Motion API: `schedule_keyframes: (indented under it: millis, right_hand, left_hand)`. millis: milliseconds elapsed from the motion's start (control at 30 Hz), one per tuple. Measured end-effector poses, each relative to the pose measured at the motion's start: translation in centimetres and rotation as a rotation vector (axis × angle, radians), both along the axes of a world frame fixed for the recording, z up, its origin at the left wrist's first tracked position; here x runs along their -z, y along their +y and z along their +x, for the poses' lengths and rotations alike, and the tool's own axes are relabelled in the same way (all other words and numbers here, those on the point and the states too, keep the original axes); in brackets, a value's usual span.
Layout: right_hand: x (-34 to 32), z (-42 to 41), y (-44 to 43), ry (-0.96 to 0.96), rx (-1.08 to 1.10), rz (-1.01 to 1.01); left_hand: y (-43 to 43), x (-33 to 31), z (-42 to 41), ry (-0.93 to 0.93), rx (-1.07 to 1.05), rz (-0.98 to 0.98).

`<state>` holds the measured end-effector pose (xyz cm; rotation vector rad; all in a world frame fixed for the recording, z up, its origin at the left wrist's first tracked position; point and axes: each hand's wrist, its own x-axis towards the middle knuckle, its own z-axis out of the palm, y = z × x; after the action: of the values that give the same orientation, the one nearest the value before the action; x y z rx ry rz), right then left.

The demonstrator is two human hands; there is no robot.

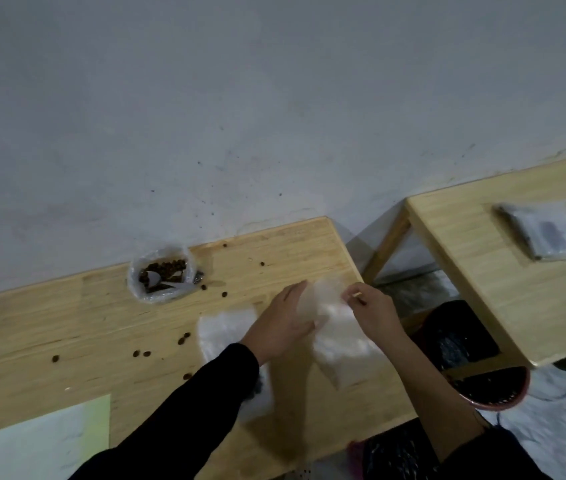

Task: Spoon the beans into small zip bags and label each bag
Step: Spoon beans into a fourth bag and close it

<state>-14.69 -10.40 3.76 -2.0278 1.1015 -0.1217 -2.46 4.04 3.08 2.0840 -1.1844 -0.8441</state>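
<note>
While loose brown beans (184, 338) lie scattered over the pale wooden table (66, 323) and a white plastic spoon (170, 285) rests in the open clear bag of beans (156, 298) by the wall, both hands meet above a flat pile of clear bags (222, 327). The left hand (281, 323) and right hand (371, 313) pinch one small clear zip bag (326, 299) between them, raised over the table's right side.

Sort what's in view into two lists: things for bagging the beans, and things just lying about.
For the job: zip bag between the left hand and right hand; open sack of beans with white spoon; flat clear bags under the arms; paper sheet, perhaps for labels.

Lying about: spilled beans; packet on the second table; red basket.
</note>
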Motion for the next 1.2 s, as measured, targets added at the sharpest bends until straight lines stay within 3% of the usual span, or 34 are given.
schedule_keyframes:
  millis: [133, 267, 367, 533, 600, 733, 833, 1067, 1200]
  right_hand:
    - [-1.7, 2.0, 0.8, -0.010, -0.039, -0.049]
    - [-4.2, 4.9, 2.6, -0.203, -0.169, 0.037]
    - [-5.2, 7.8, 4.1, -0.272, -0.230, 0.109]
    - [-5.9, 13.1, 7.7, -0.368, -0.175, -0.204]
    - [-6.9, 15.0, 9.7, -0.450, -0.139, -0.110]
    - [-8.7, 18.4, 13.7, -0.429, -0.252, 0.329]
    - [-10.2, 20.0, 15.1, -0.497, -0.215, 0.486]
    - [-11.4, 21.7, 16.0, -0.476, -0.245, 0.497]
    - [-11.3, 21.8, 16.4, -0.505, -0.264, 0.599]
  left_hand:
    - [1.2, -1.3, 2.0, 0.021, 0.004, -0.010]
    - [2.9, -3.2, 4.4, 0.077, -0.055, -0.093]
    - [4.8, -4.8, 6.8, 0.236, -0.167, -0.208]
    - [9.2, -7.2, 10.4, 0.386, -0.357, -0.254]
    - [10.9, -7.8, 11.6, 0.380, -0.405, -0.298]
    - [13.1, -8.9, 13.0, 0.375, -0.464, -0.425]
    - [14.2, -9.8, 14.0, 0.411, -0.477, -0.523]
    - [15.7, -11.1, 15.3, 0.440, -0.436, -0.589]
    - [16.4, -11.0, 15.9, 0.522, -0.449, -0.609]
